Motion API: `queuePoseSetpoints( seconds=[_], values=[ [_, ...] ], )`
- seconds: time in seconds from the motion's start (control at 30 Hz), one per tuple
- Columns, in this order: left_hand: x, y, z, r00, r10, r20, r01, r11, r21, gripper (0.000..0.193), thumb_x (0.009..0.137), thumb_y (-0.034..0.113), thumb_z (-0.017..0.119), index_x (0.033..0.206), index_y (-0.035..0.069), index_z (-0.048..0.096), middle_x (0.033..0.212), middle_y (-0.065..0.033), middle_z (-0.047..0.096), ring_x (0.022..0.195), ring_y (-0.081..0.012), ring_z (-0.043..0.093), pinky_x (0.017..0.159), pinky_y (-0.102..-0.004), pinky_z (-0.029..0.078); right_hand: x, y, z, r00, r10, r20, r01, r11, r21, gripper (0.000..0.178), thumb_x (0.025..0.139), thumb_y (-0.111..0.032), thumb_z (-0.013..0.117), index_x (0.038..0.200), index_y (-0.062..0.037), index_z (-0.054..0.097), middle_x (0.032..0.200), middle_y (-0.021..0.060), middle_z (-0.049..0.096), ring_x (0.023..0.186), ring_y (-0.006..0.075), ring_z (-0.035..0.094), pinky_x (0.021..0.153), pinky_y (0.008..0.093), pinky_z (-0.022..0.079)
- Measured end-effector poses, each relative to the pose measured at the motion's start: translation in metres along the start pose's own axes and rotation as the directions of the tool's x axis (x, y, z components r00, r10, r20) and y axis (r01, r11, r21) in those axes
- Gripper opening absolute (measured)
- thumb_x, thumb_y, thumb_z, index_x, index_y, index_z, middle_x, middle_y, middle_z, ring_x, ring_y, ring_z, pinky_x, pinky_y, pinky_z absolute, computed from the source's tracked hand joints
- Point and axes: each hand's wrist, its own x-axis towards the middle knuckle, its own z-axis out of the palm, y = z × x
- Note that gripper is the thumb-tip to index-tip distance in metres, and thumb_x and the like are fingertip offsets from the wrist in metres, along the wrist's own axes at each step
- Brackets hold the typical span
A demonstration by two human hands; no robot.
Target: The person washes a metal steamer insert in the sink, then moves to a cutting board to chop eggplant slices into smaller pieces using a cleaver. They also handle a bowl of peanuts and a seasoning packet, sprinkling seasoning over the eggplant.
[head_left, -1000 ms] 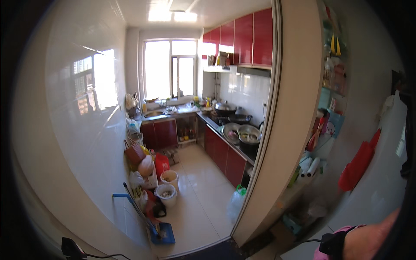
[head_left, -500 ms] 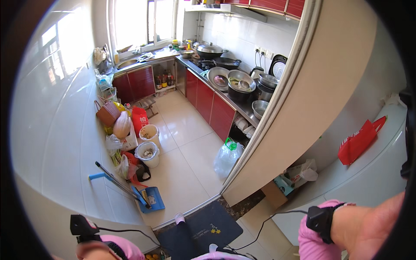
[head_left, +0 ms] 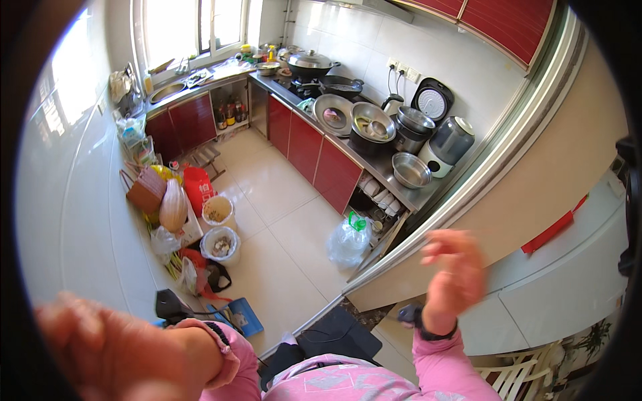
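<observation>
My left hand (head_left: 114,341) is raised at the lower left, close to the camera and smeared by motion. Its fingers are too blurred to make out, and it appears in front of the white wall (head_left: 73,220). My right hand (head_left: 456,271) is up in front of the door frame (head_left: 394,250), fingers loosely apart and somewhat blurred, with nothing seen in it. Both wrists wear black straps over pink sleeves. Beyond the right hand, a red bag (head_left: 552,227) shows against a pale surface. Under the left forearm, a blue dustpan (head_left: 246,317) is partly hidden.
A doorway opens into a kitchen. Two lined bins (head_left: 221,245), shopping bags and a brown bag (head_left: 146,190) line the left wall. Along the right counter stand pots, a metal bowl (head_left: 411,170) and a stove. A bulging plastic bag (head_left: 349,240) sits by the door frame.
Both hands have risen into view, the left toward the wall, the right inward to the door frame. The view has shifted, showing more of the right counter and less of the red bag.
</observation>
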Motion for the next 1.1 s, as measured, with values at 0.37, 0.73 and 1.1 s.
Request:
queuePoseSetpoints(
  seconds=[0.37, 0.73, 1.1],
  values=[
    [-0.131, -0.130, -0.128, 0.271, -0.953, 0.137, 0.805, 0.302, 0.510, 0.017, 0.056, -0.012, 0.040, 0.058, -0.003, 0.055, 0.059, -0.0085, 0.053, 0.055, -0.0140, 0.046, 0.051, -0.0250, 0.034, -0.184, 0.154, 0.098, 0.273, 0.693, 0.667, -0.769, 0.574, -0.282, 0.032, 0.094, -0.023, 0.062, 0.070, -0.0018, 0.062, 0.061, 0.0048, 0.061, 0.056, 0.0103, 0.056, 0.054, 0.0284, 0.044],
    [-0.252, -0.184, -0.248, -0.438, -0.820, -0.370, 0.583, -0.572, 0.578, 0.020, 0.066, -0.009, 0.043, 0.067, -0.003, 0.061, 0.058, -0.0075, 0.057, 0.053, -0.0130, 0.051, 0.051, -0.0248, 0.039, -0.115, 0.321, 0.173, 0.311, 0.659, 0.685, -0.640, 0.678, -0.361, 0.025, 0.091, -0.025, 0.059, 0.082, -0.0036, 0.066, 0.075, 0.0143, 0.068, 0.071, 0.0331, 0.066, 0.066, 0.0414, 0.051],
    [-0.277, -0.301, -0.263, -0.537, -0.588, -0.605, 0.501, -0.799, 0.332, 0.024, 0.073, -0.011, 0.044, 0.083, -0.004, 0.065, 0.070, -0.0107, 0.064, 0.060, -0.0165, 0.059, 0.061, -0.0273, 0.050, -0.035, 0.480, 0.250, 0.249, 0.787, 0.564, -0.790, 0.502, -0.351, 0.022, 0.091, -0.024, 0.059, 0.089, -0.0045, 0.067, 0.069, 0.0093, 0.068, 0.062, 0.0213, 0.067, 0.060, 0.0341, 0.052]
  ],
)
